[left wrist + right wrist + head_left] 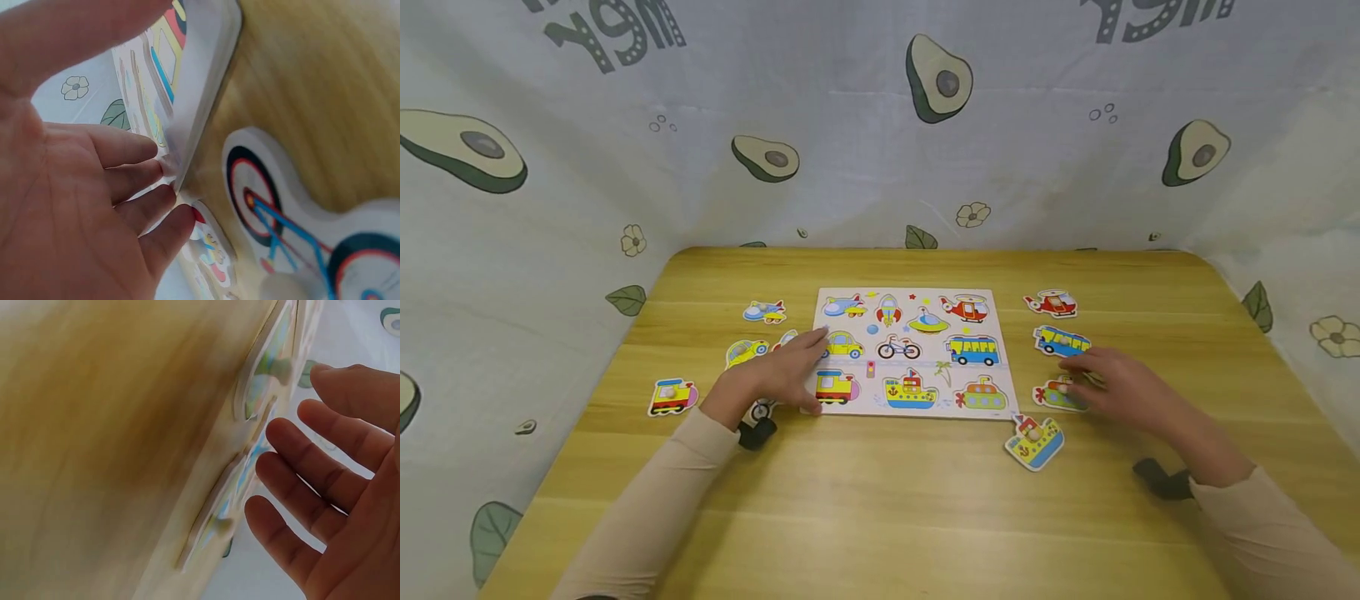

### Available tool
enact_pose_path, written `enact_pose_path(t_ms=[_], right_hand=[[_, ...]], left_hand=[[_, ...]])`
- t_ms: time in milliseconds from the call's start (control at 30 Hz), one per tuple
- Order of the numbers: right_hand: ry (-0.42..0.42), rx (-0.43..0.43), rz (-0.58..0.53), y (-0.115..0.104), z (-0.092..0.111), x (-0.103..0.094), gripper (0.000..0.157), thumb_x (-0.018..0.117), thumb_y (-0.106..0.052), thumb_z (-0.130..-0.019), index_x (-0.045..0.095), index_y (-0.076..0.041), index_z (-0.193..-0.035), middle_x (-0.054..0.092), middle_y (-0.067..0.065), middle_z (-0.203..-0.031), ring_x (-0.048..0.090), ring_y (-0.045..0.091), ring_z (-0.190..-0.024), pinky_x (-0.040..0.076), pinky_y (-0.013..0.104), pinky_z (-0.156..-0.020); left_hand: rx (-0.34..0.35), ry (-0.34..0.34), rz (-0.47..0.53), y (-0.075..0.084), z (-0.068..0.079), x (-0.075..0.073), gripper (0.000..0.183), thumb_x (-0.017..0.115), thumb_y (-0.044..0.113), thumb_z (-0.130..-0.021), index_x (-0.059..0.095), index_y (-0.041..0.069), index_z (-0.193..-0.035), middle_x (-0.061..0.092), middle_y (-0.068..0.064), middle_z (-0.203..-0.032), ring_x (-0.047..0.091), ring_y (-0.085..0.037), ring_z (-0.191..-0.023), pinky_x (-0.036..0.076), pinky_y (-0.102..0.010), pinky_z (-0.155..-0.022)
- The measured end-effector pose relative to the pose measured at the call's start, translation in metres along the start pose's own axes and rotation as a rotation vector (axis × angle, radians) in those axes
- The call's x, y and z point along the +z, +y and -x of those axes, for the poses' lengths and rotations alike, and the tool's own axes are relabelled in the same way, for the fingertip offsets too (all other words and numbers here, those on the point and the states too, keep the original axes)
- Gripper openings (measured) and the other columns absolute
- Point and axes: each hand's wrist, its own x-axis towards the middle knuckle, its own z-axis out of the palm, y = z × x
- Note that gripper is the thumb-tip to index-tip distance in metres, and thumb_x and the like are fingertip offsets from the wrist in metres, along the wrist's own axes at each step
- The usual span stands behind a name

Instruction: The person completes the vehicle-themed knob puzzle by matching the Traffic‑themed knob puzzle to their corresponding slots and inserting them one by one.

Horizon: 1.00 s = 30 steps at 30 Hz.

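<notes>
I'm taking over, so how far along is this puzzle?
Done: the board is laid out, no piece clearly fitted. In hand: the left hand is at the board's edge; the right hand hovers by the submarine piece, not yet gripping it. Remaining: train, boat, bus and helicopter pieces, among others, lie loose nearby.

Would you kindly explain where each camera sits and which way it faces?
Head: on the person's head, facing forward and down at the puzzle board; left hand, right hand and both sleeves show.
Left wrist: worn there, facing the board's edge and bicycle piece; left palm and fingers show.
Right wrist: worn there, looking across the table toward knobbed pieces; right fingers show.
Shared: head and left wrist both see the board and bicycle piece.
</notes>
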Motion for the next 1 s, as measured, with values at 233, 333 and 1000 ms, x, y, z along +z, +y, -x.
enact_pose_path(t_ms=[233, 333, 1000], right_hand=[[-0.009, 0.066, -0.082, 0.014, -0.002, -0.004, 0.026, 0.077, -0.009, -0.083, 0.071, 0.001, -0.108, 0.075, 0.011, -0.099, 0.068, 0.031, -0.091, 0.057, 0.042, -0.077], [-0.025, 0.119, -0.139, 0.023, -0.010, -0.008, 0.026, 0.072, -0.007, -0.087, 0.069, 0.003, -0.111, 0.073, 0.017, -0.105, 0.067, 0.034, -0.095, 0.057, 0.040, -0.076], [-0.202, 0.396, -0.205, 0.071, -0.092, -0.013, 0.037, 0.058, -0.013, -0.098, 0.057, 0.008, -0.128, 0.057, 0.032, -0.123, 0.053, 0.044, -0.108, 0.048, 0.059, -0.097]], left_hand=[[0.009, 0.024, 0.007, -0.003, -0.001, 0.002, 0.099, 0.079, 0.034, -0.081, 0.025, 0.001, -0.156, 0.009, -0.016, -0.168, 0.012, -0.037, -0.155, 0.021, -0.053, -0.125], [0.006, 0.024, 0.011, -0.003, -0.001, 0.003, 0.098, 0.079, 0.034, -0.081, 0.026, 0.001, -0.156, 0.008, -0.016, -0.168, 0.011, -0.036, -0.155, 0.021, -0.052, -0.125], [0.017, 0.031, 0.020, -0.002, 0.001, 0.003, 0.098, 0.080, 0.032, -0.080, 0.027, 0.002, -0.156, 0.011, -0.016, -0.168, 0.014, -0.037, -0.154, 0.025, -0.053, -0.124]])
